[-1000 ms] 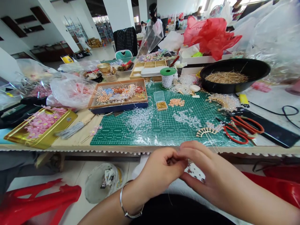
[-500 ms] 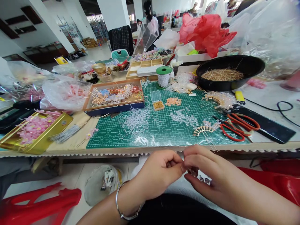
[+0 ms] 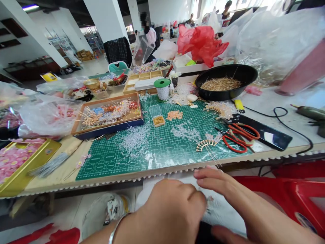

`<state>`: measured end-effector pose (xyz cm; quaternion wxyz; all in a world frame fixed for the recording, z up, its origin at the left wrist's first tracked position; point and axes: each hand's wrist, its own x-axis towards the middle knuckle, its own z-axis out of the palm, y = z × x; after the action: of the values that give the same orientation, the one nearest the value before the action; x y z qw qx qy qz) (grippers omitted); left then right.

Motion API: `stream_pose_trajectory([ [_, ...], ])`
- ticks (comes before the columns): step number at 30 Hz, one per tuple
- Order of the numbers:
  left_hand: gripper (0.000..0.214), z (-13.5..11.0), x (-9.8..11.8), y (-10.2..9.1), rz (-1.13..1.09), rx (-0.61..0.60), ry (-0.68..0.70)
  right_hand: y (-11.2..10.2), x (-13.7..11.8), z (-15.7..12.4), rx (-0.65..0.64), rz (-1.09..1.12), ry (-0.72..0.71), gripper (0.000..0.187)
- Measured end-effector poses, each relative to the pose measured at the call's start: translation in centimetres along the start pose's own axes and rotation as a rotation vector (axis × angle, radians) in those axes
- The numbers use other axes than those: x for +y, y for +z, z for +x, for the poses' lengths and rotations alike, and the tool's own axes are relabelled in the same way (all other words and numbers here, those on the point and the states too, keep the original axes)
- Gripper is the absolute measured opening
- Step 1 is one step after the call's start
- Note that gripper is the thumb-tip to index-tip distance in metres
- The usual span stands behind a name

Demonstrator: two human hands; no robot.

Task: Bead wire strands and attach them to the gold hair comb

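Note:
Both my hands are in front of the table's near edge, over my lap. My left hand (image 3: pixel 172 210) is closed in a fist-like pinch, its back toward me, so whatever its fingers hold is hidden. Beside it, my right hand (image 3: pixel 233 200) has its fingers stretched out and the thumb well apart. A faint, blurred glint shows between the hands, too smeared to name. Nearest to them on the green cutting mat (image 3: pixel 162 162) lies a gold comb-shaped hair piece (image 3: pixel 206 145) with long pins. Red-handled scissors (image 3: pixel 238 139) lie right of it.
Clear beads (image 3: pixel 134 140), peach pieces (image 3: pixel 174 115) and a small box of gold bits (image 3: pixel 158 120) lie on the mat. A black bowl (image 3: pixel 225 91) stands behind, a phone (image 3: pixel 266 134) at right. Left are a flower-filled gold tin (image 3: pixel 38 169) and an ornament box (image 3: pixel 109 130).
The view has shifted, so the table sits further left. My left hand has turned over its grip, back upward. My right hand's fingers have spread; the small shiny round pieces seen there are now hidden.

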<state>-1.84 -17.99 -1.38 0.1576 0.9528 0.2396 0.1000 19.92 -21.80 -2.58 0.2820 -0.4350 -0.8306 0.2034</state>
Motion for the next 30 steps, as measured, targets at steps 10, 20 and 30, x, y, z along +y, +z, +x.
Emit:
stream_pose_trajectory([
  [10, 0.024, 3.9, -1.0, -0.7, -0.150, -0.026, -0.077, 0.0, 1.3, -0.2, -0.133, 0.301, 0.412, 0.018],
  [20, 0.033, 10.1, -5.6, 2.0, 0.042, 0.171, -0.508, -5.2, 8.6, -2.6, 0.520, 1.028, 0.856, 0.034],
  [30, 0.023, 14.0, -6.3, 4.5, -0.095, 0.116, -0.604, -2.5, 11.6, 1.7, 0.489, 1.268, 0.785, 0.036],
])
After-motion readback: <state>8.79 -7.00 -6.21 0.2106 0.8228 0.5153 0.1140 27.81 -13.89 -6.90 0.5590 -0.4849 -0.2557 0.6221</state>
